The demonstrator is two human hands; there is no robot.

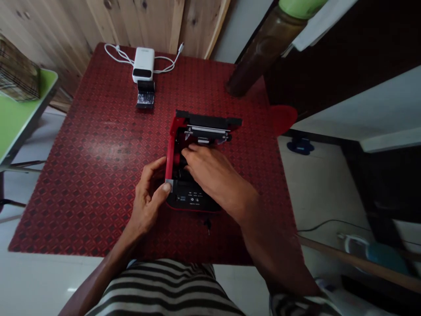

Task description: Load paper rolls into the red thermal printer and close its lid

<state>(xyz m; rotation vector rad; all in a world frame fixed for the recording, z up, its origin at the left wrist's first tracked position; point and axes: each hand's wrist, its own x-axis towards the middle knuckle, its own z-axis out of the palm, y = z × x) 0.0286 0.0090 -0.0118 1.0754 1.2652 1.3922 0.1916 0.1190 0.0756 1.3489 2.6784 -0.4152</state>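
Observation:
A red and black machine that looks like a small printer sits on the table with its lid raised. Metal and black parts show under that lid, and printed symbols mark the front panel. My left hand grips the machine's left front corner, thumb on top and fingers along the side. Into the opening reaches my right hand, its fingers bent and their tips partly hidden; what they hold, if anything, I cannot make out. A small dark key-like piece lies in front of the machine.
A white power bank with a white cable lies at the back left. Beside it is a black ribbon cartridge-like piece. At the back right stands a tall brown bottle with a green lid. A patterned red cloth covers the table.

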